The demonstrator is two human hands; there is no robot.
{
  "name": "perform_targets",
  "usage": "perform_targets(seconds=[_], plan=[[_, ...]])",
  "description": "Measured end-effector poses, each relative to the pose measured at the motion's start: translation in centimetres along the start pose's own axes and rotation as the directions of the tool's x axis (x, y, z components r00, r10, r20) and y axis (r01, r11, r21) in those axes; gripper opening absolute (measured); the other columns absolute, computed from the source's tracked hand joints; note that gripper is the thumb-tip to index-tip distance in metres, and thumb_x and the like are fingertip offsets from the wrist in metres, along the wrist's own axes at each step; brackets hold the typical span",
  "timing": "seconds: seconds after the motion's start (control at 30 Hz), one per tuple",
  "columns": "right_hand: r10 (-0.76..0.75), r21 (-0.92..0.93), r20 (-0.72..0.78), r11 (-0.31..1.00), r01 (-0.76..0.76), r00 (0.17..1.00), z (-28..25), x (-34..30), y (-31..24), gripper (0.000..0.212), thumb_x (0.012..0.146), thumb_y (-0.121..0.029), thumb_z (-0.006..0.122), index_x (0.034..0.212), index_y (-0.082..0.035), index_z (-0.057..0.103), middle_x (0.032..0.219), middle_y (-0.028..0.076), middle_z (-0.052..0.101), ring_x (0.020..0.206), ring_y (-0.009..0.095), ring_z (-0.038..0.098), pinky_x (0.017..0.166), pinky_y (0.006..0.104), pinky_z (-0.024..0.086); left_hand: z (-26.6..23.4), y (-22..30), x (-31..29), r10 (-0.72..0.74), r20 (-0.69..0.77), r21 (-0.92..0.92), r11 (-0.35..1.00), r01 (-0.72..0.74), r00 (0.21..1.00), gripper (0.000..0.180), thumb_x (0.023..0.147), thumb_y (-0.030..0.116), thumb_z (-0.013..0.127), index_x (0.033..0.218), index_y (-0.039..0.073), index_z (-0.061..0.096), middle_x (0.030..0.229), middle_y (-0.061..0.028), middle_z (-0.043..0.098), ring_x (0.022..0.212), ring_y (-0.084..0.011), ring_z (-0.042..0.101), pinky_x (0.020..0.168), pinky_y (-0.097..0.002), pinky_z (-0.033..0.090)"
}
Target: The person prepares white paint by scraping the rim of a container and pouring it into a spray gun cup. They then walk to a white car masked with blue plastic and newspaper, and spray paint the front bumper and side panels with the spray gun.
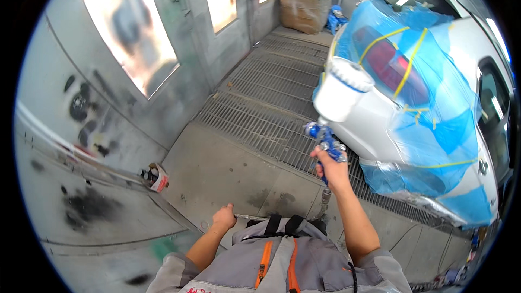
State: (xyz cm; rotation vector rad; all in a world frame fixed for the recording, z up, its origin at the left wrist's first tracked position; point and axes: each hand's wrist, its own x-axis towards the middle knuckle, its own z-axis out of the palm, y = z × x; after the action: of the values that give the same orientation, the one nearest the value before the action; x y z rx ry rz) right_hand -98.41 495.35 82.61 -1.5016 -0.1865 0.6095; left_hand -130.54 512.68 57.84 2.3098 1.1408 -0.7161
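My right hand (332,169) is wrapped round the grip of a blue spray gun (325,142). A white paint cup (343,90) with a ribbed rim sits on top of the gun, tilted. The cup overlaps the near corner of a white car (362,125). Blue masking film (434,135) and strips of yellow tape cover much of the car, with a red tail light (388,62) showing beneath. Low on the left, my left hand (224,217) is closed on a thin air hose (245,217), which runs in front of my waist towards the gun's lower end.
Metal floor grating (266,114) runs alongside the car. A grey wall (201,49) with bright windows stands at left, paint-stained. At the back is a cardboard box (305,12) heaped with blue film. A small open box (159,178) sits by the left wall. Cables (448,247) trail at lower right.
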Motion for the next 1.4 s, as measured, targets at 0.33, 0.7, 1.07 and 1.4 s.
perform_targets(seconds=[0.33, 0.7, 1.07, 1.4], plan=[[0.006, -0.002, 0.048, 1.0, -0.006, 0.999, 1.0, 1.2, -0.4, 0.018, 0.098, -0.02, 0.068, 0.097, -0.002, 0.066, 0.088, 0.006, 0.07, 0.049, 0.009, 0.051, 0.041, 0.0257, 0.04, 2.8, -1.0, -1.8, -0.032, 0.058, -0.038, 0.999, 0.034, 0.998, 0.036, 0.091, 0.018, 0.06, 0.125, 0.009, 0.055, 0.122, -0.0224, 0.066, 0.113, -0.0414, 0.066, 0.092, -0.0515, 0.056], [0.065, 0.053, 0.102, 0.996, -0.071, 0.993, 0.9, 2.1, 1.0, 0.019, 0.097, -0.023, 0.07, 0.105, -0.006, 0.064, 0.078, 0.002, 0.061, 0.05, 0.008, 0.049, 0.042, 0.0243, 0.04, 3.1, -1.4, -0.6, -0.005, 0.049, -0.013, 1.0, 0.005, 0.999, 0.043, 0.091, 0.018, 0.059, 0.132, 0.01, 0.052, 0.122, -0.0234, 0.067, 0.111, -0.0418, 0.067, 0.093, -0.0514, 0.056], [0.097, 0.043, 0.137, 0.994, -0.104, 0.986, 1.2, 1.9, 0.6, 0.02, 0.098, -0.025, 0.07, 0.106, -0.008, 0.062, 0.08, 0.001, 0.06, 0.053, 0.009, 0.05, 0.044, 0.0251, 0.041, 2.7, -1.1, -1.8, -0.027, 0.086, 0.008, 1.0, 0.026, 0.996, 0.035, 0.091, 0.017, 0.058, 0.126, 0.009, 0.054, 0.121, -0.0217, 0.068, 0.112, -0.0399, 0.068, 0.091, -0.0505, 0.056], [0.113, 0.014, 0.219, 0.993, -0.119, 0.969, 0.2, 3.0, 2.2, 0.025, 0.1, -0.023, 0.066, 0.12, -0.008, 0.06, 0.082, 0.001, 0.059, 0.056, 0.009, 0.049, 0.046, 0.0245, 0.04, 2.7, -0.5, -2.3, -0.037, 0.08, 0.017, 0.999, 0.035, 0.996, 0.035, 0.09, 0.014, 0.058, 0.124, 0.009, 0.055, 0.117, -0.0223, 0.07, 0.109, -0.0405, 0.068, 0.09, -0.0501, 0.056]])
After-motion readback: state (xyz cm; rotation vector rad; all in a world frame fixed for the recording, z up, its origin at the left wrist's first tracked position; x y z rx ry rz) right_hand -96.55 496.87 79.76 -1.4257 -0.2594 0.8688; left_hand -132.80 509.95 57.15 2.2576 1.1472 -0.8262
